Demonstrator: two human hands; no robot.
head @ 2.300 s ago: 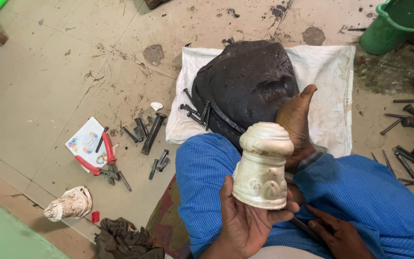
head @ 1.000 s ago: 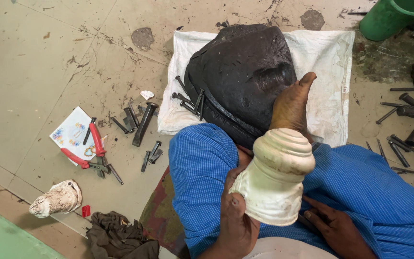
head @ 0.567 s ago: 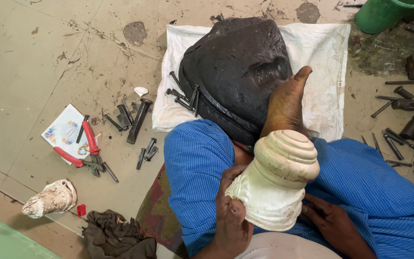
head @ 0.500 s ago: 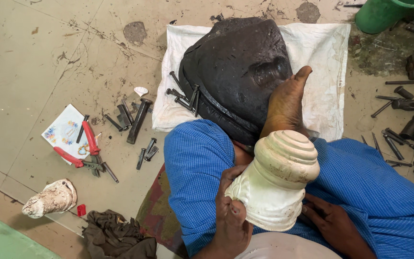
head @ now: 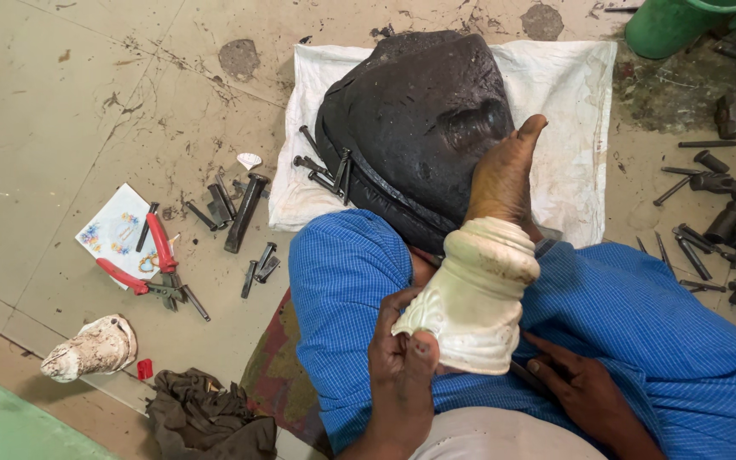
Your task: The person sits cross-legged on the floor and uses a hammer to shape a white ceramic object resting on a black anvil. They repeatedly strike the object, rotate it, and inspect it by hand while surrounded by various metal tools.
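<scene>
- Scuffed concrete floor [head: 61, 102] carries scattered metal punches [head: 240, 209] and red-handled pliers [head: 142, 268].
- Left hand [head: 402, 375] clasps a white carved piece [head: 474, 298].
- Right hand [head: 585, 392] rests flat on blue cloth [head: 658, 324].

Floor [head: 87, 94]: worn beige tile, showing stains, scuffs and dark patches. White cloth [head: 568, 94] is lying spread on it, bearing a black domed mass [head: 419, 111]. Green bucket [head: 683, 25] is standing at the top right. Green surface [head: 2, 422] is edging the bottom-left corner. Light is falling evenly, casting soft shadows.
</scene>
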